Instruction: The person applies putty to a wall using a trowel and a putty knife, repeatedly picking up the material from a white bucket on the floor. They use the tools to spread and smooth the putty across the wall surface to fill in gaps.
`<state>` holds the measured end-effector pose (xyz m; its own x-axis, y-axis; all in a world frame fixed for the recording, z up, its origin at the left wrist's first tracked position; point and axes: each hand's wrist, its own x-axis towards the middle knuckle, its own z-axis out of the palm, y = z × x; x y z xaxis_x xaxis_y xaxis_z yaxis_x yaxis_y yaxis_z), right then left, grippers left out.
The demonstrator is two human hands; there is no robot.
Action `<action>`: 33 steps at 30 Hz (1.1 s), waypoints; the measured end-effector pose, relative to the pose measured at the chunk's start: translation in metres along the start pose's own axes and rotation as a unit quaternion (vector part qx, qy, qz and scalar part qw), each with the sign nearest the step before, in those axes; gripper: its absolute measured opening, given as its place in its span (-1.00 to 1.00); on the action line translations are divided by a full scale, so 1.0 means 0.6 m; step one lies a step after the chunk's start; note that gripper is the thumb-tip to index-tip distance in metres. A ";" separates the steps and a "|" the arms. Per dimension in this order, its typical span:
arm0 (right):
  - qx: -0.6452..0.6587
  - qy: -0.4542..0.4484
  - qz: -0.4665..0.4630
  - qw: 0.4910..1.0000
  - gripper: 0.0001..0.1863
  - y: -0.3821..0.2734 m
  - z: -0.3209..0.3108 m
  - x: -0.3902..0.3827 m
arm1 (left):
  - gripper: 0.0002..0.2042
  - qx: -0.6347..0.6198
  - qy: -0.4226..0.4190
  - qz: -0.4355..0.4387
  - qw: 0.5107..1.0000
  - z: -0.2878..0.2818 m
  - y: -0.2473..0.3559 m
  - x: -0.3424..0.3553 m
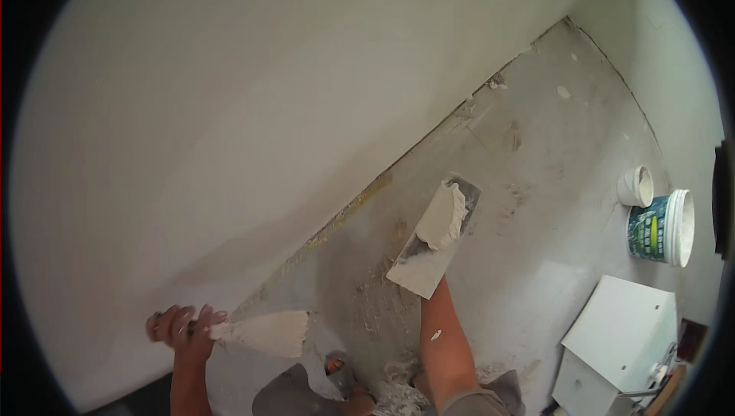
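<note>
The white wall (253, 109) filled most of the view, sweeping from the left across to the far corner, and it met the grey concrete floor (536, 148) along a stained seam running from near left to far right. On the floor at the near right stood a white box-like cabinet (620, 339), and beyond it, by the right-hand wall, a white bucket with a green label (664, 228) lay tipped on its side, with a smaller white tub (635, 186) just beside it on the far side. Between the person's arms, a flat plaster board (435, 244) was carried out in front of the right forearm, tilted away, with a thick lump of pale putty (442, 217) sitting on its far half; the hand under it was hidden by the board, so I could not tell how the fingers lay. Down at the near left, the left hand (182, 328) was curled tight around the handle of a putty knife (264, 333), fingers wrapped closed on it and smeared white. The blade reached out to the right of that fist, coated in putty, its edge lying near the foot of the wall just where wall and floor joined. Splashes of dropped plaster speckled the floor close to the person's feet.
</note>
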<state>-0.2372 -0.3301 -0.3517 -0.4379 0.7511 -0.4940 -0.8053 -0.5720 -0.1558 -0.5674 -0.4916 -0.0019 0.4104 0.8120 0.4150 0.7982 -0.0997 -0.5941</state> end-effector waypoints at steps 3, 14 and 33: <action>0.019 -0.029 0.001 0.999 -0.55 0.017 -0.033 0.060 | -0.85 0.097 0.050 0.029 0.994 0.001 -0.013 -0.010; 0.042 -0.073 -0.025 0.996 -0.56 0.014 -0.080 0.161 | -0.87 0.195 0.045 0.137 0.970 -0.008 0.001 -0.110; -0.064 0.064 -0.073 0.993 -0.79 0.006 -0.060 0.244 | -0.89 0.177 0.067 0.116 0.975 -0.020 0.056 -0.170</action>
<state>-0.2899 -0.2339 -0.4555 -0.2583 0.7860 -0.5617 -0.7959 -0.5027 -0.3374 -0.5774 -0.5848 -0.0559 0.6346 0.7059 0.3147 0.4852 -0.0469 -0.8732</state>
